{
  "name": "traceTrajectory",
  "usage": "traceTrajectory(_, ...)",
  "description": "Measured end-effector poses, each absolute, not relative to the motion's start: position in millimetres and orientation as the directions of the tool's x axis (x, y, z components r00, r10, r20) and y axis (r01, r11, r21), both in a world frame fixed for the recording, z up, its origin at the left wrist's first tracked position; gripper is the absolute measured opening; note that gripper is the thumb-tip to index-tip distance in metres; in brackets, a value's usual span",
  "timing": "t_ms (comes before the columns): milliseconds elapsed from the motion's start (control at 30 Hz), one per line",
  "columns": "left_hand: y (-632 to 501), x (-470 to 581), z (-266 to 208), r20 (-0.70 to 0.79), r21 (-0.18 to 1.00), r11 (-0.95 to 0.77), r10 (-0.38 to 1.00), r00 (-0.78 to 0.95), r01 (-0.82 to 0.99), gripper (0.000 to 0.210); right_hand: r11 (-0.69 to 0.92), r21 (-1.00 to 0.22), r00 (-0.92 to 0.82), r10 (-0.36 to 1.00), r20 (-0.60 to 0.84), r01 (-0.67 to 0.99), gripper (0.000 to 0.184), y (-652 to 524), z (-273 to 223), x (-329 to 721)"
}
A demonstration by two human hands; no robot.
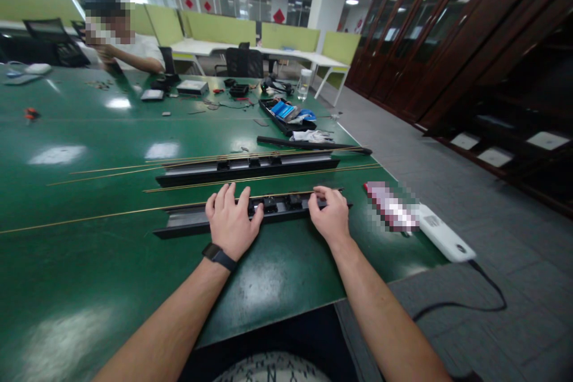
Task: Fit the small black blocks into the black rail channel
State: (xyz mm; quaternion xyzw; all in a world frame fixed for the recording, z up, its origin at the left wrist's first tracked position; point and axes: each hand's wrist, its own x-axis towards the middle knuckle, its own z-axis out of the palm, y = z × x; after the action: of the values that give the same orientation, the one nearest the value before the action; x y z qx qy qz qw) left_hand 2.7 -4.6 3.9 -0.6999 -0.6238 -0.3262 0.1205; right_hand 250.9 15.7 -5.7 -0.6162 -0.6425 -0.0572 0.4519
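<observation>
I have the left hand over the near black channel, its fingers spread apart and the thumb beside the black blocks set inside. The right hand is at the channel's 3 o'clock end, thumb and forefinger curled close; whether they pinch anything, I can't tell. A thin brass-coloured rod runs along the channel's far edge, reaching well out toward 9 o'clock. Taking that channel as my dial's centre, 12 facing away from the wearer, I see a second black channel at 12, with more rods lying between the two. At 1 o'clock are a white glove and, beyond it, a black tray of blue packets. At 3 I get a white device with a black cable, just beside a blurred red-edged object. Across the green table, at 11, is a co-worker
</observation>
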Motion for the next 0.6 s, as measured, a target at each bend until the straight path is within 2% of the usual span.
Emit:
traceTrajectory(233,-5.1,3.0,5.5,0.606,0.199,-0.173,0.795,0.018,0.965,0.045,0.272,-0.465,0.129,0.736,0.665,0.842,0.021,14.8,-5.6,250.0)
traceTrajectory(600,-4.4,2.0,3.2,0.608,0.217,-0.182,0.794,0.013,0.959,0.045,0.268,-0.480,0.146,0.733,0.664,0.836,0.021,14.8,-5.3,250.6)
